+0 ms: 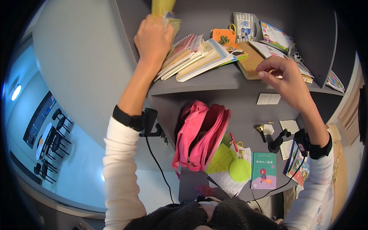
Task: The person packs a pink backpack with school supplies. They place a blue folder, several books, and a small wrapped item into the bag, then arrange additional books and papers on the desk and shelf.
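Observation:
At the left end of a grey shelf, my left hand is closed around a yellow item, perhaps a booklet or folder. A crumpled, translucent yellow-green piece beside my thumb is blurred. Just right of that hand, a leaning stack of notebooks and papers lies on the shelf. My right hand hovers in front of the shelf's right part, fingers curled, thumb and forefinger slightly apart, holding nothing. Behind it are a brown-covered book and a white-covered book.
An unzipped pink backpack stands on the desk below. Near it are a lime-green round fan, a green-and-purple book, a red pen and a brass handbell. A marker case stands on the shelf. Cables hang from both wrist devices.

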Demonstrator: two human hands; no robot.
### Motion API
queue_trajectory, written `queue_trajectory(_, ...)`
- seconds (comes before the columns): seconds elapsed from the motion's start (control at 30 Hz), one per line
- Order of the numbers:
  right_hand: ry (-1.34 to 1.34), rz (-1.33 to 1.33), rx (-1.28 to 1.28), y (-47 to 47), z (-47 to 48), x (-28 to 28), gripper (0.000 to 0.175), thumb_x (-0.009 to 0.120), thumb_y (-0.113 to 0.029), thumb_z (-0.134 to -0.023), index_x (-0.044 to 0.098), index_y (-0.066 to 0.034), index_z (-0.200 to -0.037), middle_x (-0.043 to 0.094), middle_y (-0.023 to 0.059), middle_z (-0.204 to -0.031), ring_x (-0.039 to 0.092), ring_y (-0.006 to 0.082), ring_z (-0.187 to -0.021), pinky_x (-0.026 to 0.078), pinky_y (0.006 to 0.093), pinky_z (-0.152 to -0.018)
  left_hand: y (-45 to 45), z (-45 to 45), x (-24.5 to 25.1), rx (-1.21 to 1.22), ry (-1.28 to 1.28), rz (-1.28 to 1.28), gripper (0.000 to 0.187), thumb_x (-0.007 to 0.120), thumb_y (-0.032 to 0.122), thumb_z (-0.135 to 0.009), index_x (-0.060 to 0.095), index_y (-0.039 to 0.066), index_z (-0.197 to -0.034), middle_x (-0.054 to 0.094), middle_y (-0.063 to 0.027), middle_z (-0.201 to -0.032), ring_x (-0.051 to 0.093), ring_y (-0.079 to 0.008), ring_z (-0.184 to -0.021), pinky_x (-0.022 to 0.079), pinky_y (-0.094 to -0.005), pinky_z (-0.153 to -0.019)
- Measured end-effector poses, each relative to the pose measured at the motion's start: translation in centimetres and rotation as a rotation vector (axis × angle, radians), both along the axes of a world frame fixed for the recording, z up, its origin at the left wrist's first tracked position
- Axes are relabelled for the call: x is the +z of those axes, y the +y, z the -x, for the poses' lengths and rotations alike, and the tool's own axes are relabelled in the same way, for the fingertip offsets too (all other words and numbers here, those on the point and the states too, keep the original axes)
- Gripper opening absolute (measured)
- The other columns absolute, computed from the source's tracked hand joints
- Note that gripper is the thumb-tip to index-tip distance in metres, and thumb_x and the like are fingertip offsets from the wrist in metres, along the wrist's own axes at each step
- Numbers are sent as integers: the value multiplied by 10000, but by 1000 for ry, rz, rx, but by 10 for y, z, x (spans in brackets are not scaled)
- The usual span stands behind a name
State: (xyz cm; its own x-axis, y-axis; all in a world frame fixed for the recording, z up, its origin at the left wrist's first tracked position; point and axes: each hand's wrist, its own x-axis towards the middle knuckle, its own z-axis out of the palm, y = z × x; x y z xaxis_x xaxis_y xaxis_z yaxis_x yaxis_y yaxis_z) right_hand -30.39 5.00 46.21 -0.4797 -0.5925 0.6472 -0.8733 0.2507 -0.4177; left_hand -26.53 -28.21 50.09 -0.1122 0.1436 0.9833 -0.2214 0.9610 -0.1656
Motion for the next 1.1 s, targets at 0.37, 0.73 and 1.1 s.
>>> queue_trajectory(0.37, -91, 64, -7, -24, 9, 6, 162, 654, -69, -865, 668, 71, -944, 691, 104, -908, 635, 151, -847, 515, 288, -792, 4, -8, 14, -71, 75, 94, 233, 686, 217, -833, 616, 41, -969, 608, -105, -963, 613, -309, -871, 517, -444, -679)
queue_trajectory(0.73, -67, 26, 70, -46, 4, -3, 151, 655, -72, -875, 669, 61, -945, 673, 68, -844, 599, 112, -736, 501, 266, -698, 4, -21, 0, -99, -529, -245, 505, 778, 461, -713, 639, 11, -895, 646, -127, -931, 634, -339, -889, 494, -451, -731)
queue_trajectory(1.1, -153, 28, 35, -34, 3, -10, 139, 654, -52, -869, 667, 71, -931, 682, 92, -860, 629, 129, -775, 518, 271, -743, 4, -24, -4, -90, -610, -292, 545, 733, 499, -755, 703, 20, -1013, 674, -165, -1015, 651, -343, -940, 499, -446, -795)
